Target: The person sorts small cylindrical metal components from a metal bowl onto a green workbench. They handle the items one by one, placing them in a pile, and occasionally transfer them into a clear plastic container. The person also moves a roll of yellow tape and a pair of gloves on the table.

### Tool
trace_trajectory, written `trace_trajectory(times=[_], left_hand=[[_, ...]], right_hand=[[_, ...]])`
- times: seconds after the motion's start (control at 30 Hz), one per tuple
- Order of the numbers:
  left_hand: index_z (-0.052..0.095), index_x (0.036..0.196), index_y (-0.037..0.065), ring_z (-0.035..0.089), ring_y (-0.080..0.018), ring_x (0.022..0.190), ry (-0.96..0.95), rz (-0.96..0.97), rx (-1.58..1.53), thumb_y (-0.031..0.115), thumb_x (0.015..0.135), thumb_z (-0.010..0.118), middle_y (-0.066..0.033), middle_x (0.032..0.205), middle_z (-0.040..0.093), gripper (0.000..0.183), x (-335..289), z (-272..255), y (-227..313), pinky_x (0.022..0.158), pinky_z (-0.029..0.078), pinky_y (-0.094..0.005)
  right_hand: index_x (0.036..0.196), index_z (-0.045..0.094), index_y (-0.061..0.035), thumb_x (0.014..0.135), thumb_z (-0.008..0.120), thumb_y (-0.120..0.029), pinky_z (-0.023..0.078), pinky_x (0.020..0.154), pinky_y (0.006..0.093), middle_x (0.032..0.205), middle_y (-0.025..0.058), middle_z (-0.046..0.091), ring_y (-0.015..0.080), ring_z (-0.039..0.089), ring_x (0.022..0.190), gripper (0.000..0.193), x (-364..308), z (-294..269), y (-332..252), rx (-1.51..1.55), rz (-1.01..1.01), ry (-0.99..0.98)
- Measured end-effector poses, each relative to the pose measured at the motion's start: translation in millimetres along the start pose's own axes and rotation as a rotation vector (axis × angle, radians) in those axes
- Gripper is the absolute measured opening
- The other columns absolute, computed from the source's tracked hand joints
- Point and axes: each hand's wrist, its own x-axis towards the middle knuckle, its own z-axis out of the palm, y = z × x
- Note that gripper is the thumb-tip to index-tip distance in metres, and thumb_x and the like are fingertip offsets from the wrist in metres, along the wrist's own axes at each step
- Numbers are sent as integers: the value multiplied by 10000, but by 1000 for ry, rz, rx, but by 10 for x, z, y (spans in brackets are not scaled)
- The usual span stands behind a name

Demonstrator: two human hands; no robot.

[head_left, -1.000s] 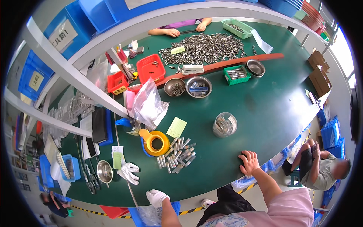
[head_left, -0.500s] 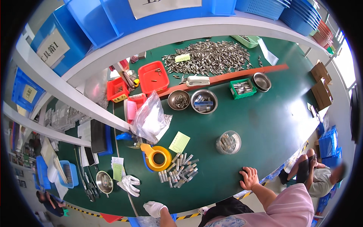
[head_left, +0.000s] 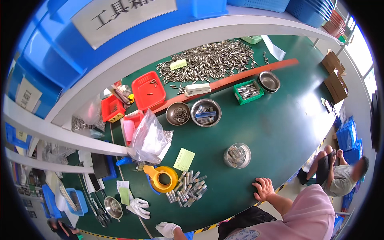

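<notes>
My right hand (head_left: 264, 189), bare, lies on the near edge of the green table with its fingers spread and nothing in them. My left hand (head_left: 167, 229) wears a white glove and rests at the front edge, fingers loosely extended, with no object visible in it. A loose white glove (head_left: 139, 208) lies just beyond it. Between my hands and farther in, several small clear tubes with metal ends (head_left: 188, 190) lie in a loose pile. A roll of yellow tape (head_left: 165, 179) sits against the pile. A clear round tub (head_left: 237, 155) with similar pieces stands beyond my right hand.
Farther back are steel bowls (head_left: 206, 122), a green basket (head_left: 249, 103), red trays (head_left: 138, 91) and a heap of metal parts (head_left: 216, 62). A white shelf frame (head_left: 192, 34) with blue bins crosses above. A seated person (head_left: 340, 172) is at the right.
My view has shifted, so the table things appear lower and farther left. Both hands stay resting at the table edge; nothing on the table has visibly been moved.
</notes>
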Motion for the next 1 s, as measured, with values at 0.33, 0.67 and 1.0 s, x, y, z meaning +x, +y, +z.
trace_trajectory(times=[0.33, 0.67, 1.0], left_hand=[[597, 1049, -14, 638, -373, 912, -34, -10, -19, 278, 966, 392, -195, 1019, 669, 366, 4, 56, -41, 780, 513, -411], [588, 1083, -23, 634, -378, 933, -64, 2, -43, 276, 971, 374, -209, 1047, 661, 384, 123, 79, -138, 802, 510, -416], [601, 1059, -7, 645, -373, 896, -106, -15, -88, 286, 966, 376, -197, 1009, 669, 381, 101, -1, -128, 756, 517, -416]], right_hand=[[1212, 525, -181, 685, 624, -402, 350, 977, 469, 1286, 98, 480, 298, 463, 1156, 581, 3, 17, -1, 5, 0, 18], [1209, 536, -190, 696, 622, -398, 344, 991, 464, 1285, 89, 491, 289, 465, 1164, 560, 11, 9, -41, -5, 11, 13], [1210, 526, -140, 705, 620, -361, 346, 981, 478, 1265, 125, 482, 323, 461, 1151, 559, 8, -85, -45, 22, -26, 67]])
